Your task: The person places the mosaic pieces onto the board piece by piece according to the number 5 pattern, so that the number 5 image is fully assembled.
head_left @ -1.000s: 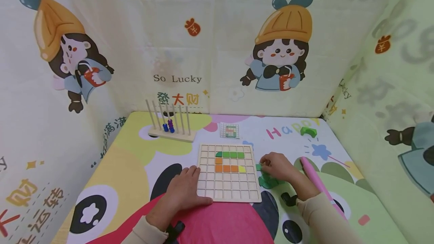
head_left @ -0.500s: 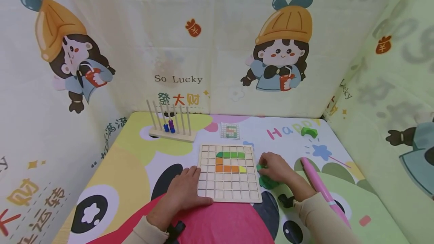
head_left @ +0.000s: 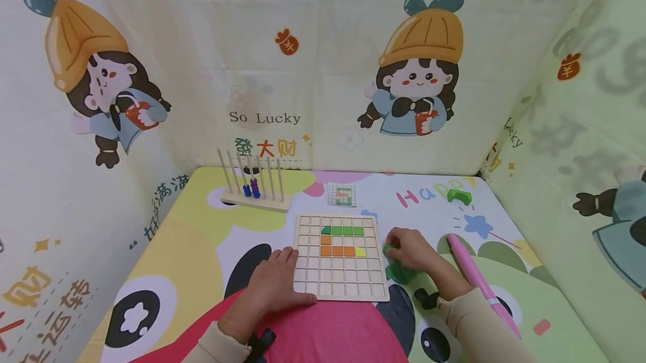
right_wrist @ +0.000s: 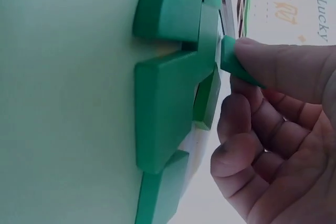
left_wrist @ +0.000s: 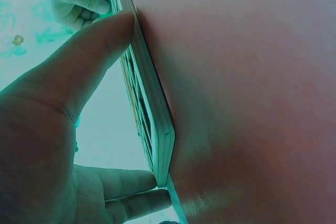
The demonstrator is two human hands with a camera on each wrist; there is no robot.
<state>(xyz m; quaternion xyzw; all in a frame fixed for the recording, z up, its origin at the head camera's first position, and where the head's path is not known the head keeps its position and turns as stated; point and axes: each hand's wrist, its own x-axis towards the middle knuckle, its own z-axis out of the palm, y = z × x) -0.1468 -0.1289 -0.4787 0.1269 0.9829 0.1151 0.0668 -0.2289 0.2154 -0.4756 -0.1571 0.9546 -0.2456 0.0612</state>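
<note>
A wooden grid board [head_left: 340,284] lies flat, holding a row of green pieces [head_left: 347,230], orange pieces [head_left: 337,251] and a yellow piece [head_left: 360,251]. My left hand [head_left: 270,281] steadies its near left corner, fingers straight against the left side and thumb along the front edge. In the left wrist view, that thumb [left_wrist: 100,43] touches the board's edge [left_wrist: 157,119]. To the right of the board, my right hand [head_left: 411,248] pinches a small green block [right_wrist: 233,59] between thumb and fingers. Several larger green blocks [right_wrist: 165,108] lie beside it, partly under the hand in the head view.
A bead rack [head_left: 257,200] with upright pegs stands at the back left. A small pattern card [head_left: 341,194] lies behind the board. A green arch-like block [head_left: 459,197] sits back right. A pink stick-shaped thing [head_left: 471,267] lies beside the right forearm.
My right hand has shifted slightly among the green blocks, its fingers drawing in on a small one. The left hand and the board have stayed put.
</note>
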